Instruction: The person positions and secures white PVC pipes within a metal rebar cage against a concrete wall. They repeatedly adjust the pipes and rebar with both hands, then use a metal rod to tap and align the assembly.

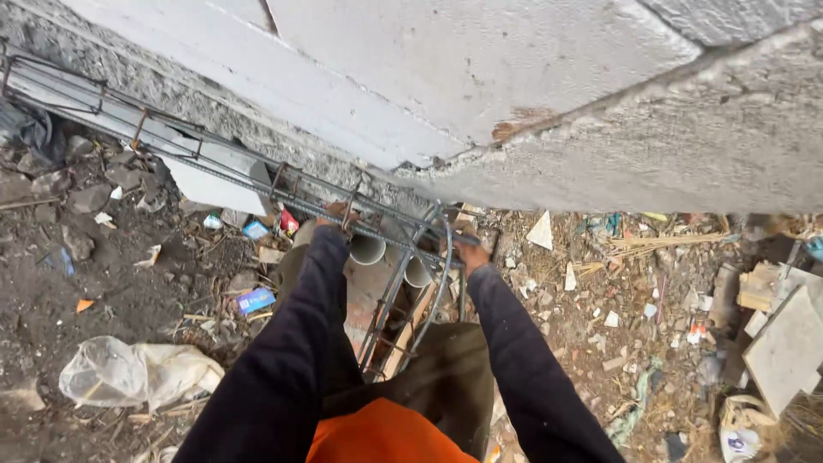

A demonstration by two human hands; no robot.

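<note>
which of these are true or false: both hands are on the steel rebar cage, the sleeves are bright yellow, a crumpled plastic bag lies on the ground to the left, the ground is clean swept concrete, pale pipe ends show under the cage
1. Both hands are on the steel rebar cage: true. The left hand and right hand each grip its bars.
2. The sleeves are bright yellow: false. The sleeves are dark.
3. A crumpled plastic bag lies on the ground to the left: true.
4. The ground is clean swept concrete: false. The ground is dirt strewn with rubble and litter.
5. Pale pipe ends show under the cage: true, two round openings between the hands.
</note>
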